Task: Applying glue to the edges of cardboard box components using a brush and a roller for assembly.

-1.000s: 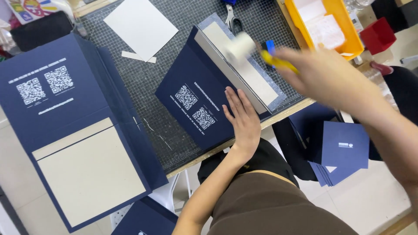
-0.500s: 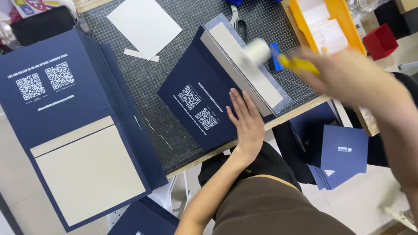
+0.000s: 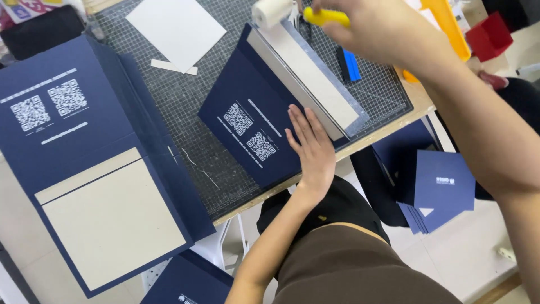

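Navy-blue paper covers the folding box cover [image 3: 253,126], which lies opened flat at the centre of the frame on the grey gridded cutting mat [image 3: 185,107] that tops the counter [image 3: 419,104]. Its outer panel carries two square white code patterns and short lines of white print; along its upper right side runs a long pale greyboard strip [image 3: 309,76], edged by a thin metallic-looking band. The piece appears stiff and light: rigid board under a smooth paper skin, likely to slide on the mat unless pinned, and likely to crease at the hinge folds if bent. A safe hold is flat pressure on the blue panel, close to the strip, clear of the printed codes. The left hand [image 3: 312,146] does this, fingers spread and palm pressed flat on the panel at the lower right of the cover, fingertips touching the strip's edge. The right hand [image 3: 377,28], at the top of the frame, is closed around the yellow handle of a small white roller [image 3: 273,11], which sits at the far end of the strip. A larger opened cover [image 3: 95,169] of the same kind lies at the left, a white sheet [image 3: 174,28] at the upper left, and a stack of navy folders [image 3: 441,188] lower right.
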